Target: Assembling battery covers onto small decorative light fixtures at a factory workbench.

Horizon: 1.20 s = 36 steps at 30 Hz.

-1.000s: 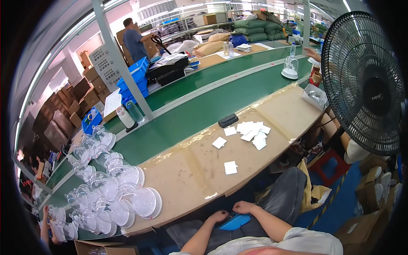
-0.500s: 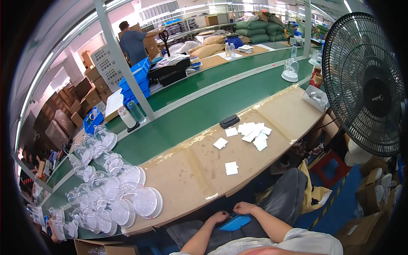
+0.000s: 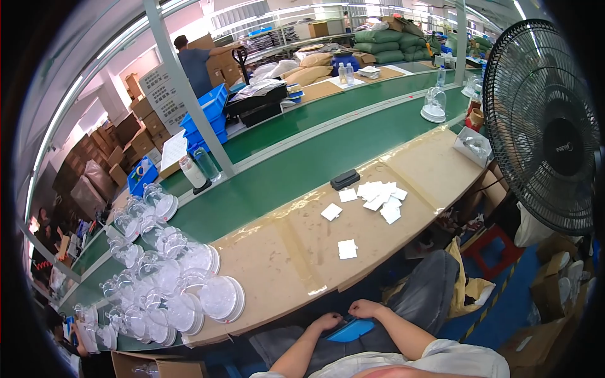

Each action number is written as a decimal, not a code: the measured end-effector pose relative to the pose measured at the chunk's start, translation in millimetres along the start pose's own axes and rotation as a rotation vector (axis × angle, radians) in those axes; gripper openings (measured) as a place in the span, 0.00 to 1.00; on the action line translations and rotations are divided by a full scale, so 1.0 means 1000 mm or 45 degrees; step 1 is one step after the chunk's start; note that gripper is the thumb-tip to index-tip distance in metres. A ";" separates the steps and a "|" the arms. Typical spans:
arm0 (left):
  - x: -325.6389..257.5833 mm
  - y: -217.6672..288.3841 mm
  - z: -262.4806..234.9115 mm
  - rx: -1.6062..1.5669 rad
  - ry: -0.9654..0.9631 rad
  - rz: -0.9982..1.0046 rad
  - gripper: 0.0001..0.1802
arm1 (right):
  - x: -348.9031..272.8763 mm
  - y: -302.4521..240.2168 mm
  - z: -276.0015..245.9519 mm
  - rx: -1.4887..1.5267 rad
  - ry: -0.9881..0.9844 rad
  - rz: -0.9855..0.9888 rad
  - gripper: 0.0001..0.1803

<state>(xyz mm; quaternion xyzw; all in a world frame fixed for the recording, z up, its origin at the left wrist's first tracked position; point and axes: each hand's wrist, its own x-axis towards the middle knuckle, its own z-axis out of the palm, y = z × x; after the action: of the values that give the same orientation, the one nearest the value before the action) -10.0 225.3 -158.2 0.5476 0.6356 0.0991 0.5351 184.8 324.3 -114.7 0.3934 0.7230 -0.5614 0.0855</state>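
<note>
Blue and flat, a piece [image 3: 351, 330] lies over the lap of the dark grey trousers [image 3: 423, 285] in my view, below the near edge of the cardboard-topped table [image 3: 271, 255]. It sits just below and between the two hands; whether either touches it, I cannot make out. I see the left hand [image 3: 328, 320] curled mostly closed, turned toward the right hand [image 3: 363, 308], which is bent inward in much the same way just beside it; at this size I cannot tell whether anything is pinched in either one. On the table, I have one white square card [image 3: 347, 249] near the near edge, another [image 3: 331, 211] farther in, and a loose pile of white cards [image 3: 381, 196] toward the far edge, with a black case [image 3: 345, 179] at that edge. Clear domes on white bases [image 3: 183, 302] crowd the left end, and an open white box [image 3: 472, 147] sits at the far right corner. Along the far edge I follow a green belt [image 3: 277, 189], a lone dome [image 3: 433, 106] on it. A black fan [image 3: 545, 126] looms at the right; at the back, a person [image 3: 195, 66] reaches to a pallet-jack handle [image 3: 240, 57], left of stacked green sacks [image 3: 378, 45]
</note>
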 end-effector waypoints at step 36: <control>0.003 -0.011 0.007 -0.048 0.105 0.104 0.21 | -0.012 -0.011 -0.006 0.109 0.038 -0.054 0.17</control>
<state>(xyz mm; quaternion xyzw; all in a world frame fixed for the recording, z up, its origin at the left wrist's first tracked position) -10.0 220.5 -170.4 0.5585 0.6322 0.1554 0.5140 187.2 323.5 -97.2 0.3898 0.7076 -0.5876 0.0458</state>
